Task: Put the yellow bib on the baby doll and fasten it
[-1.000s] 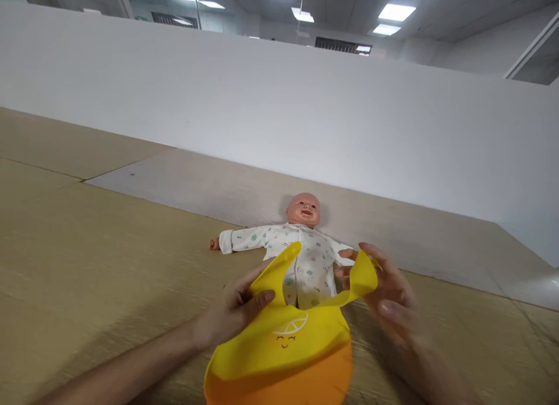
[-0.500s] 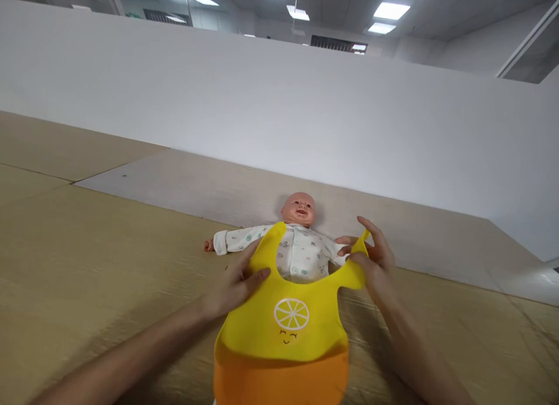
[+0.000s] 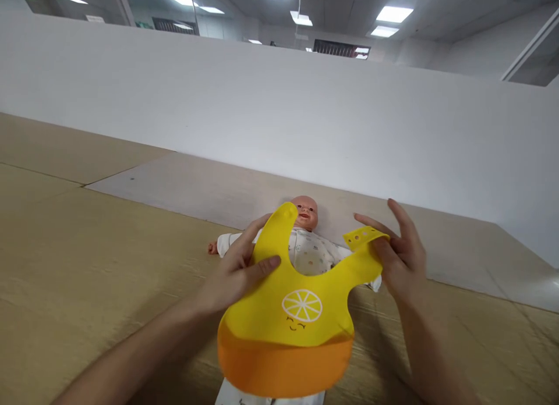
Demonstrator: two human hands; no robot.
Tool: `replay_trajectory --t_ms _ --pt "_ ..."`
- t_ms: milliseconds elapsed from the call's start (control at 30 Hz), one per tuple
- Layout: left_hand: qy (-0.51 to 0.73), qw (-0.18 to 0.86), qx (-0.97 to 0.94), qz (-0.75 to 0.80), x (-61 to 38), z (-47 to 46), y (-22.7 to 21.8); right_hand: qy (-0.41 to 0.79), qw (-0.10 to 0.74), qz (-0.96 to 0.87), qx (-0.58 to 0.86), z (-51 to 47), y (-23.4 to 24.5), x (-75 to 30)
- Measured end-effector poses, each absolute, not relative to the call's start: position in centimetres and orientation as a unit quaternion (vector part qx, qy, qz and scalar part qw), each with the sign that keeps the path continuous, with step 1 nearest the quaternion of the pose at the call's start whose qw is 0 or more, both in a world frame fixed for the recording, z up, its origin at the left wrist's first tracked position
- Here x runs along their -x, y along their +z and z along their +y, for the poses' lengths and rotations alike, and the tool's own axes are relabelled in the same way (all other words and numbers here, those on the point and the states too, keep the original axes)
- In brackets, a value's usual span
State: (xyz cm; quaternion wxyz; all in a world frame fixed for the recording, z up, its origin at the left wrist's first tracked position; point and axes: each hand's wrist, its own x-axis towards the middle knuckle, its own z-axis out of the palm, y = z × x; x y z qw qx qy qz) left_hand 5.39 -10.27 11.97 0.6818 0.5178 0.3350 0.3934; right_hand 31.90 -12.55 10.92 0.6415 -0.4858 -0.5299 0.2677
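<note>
A yellow baby bib (image 3: 279, 312) with a lemon-slice print and an orange catch pocket (image 3: 283, 367) hangs between my two hands. My left hand (image 3: 247, 265) pinches its left neck strap, thumb in front and fingers behind. The right strap, with holes along its curled end, is pinched by my right hand (image 3: 399, 253), whose other fingers point upward. Behind the bib a baby doll (image 3: 308, 251) in a white printed outfit lies on its back. The bib hides much of its body and a little of its face; the legs show below the pocket.
The doll lies on a tan wood-like surface (image 3: 109, 265), its head on a paler grey panel (image 3: 209, 181). A white wall (image 3: 279, 108) rises behind, with glass panes above it. Faint dark lines mark the surface at the right.
Both hands have raised the bib toward me, so the whole orange pocket now shows. The left strap tip overlaps the doll's face. The right strap has curled over, revealing its holes.
</note>
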Motion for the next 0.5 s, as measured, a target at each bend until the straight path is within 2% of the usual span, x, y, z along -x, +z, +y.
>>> replay_trajectory --t_ms 233,367,500 --pt "0.417 0.657 -0.554 0.297 -5.4 -8.9 15.2 0.279 0.677 -0.492 0.471 -13.5 15.2 -31.7" --pt "0.432 0.64 -0.567 0.288 -6.6 -2.7 12.8 0.382 0.658 -0.452 0.466 -8.4 14.1 -33.0" --pt "0.404 0.628 -0.574 0.335 -7.5 2.2 8.6 0.436 0.648 -0.365 0.507 -2.6 10.0 -34.0"
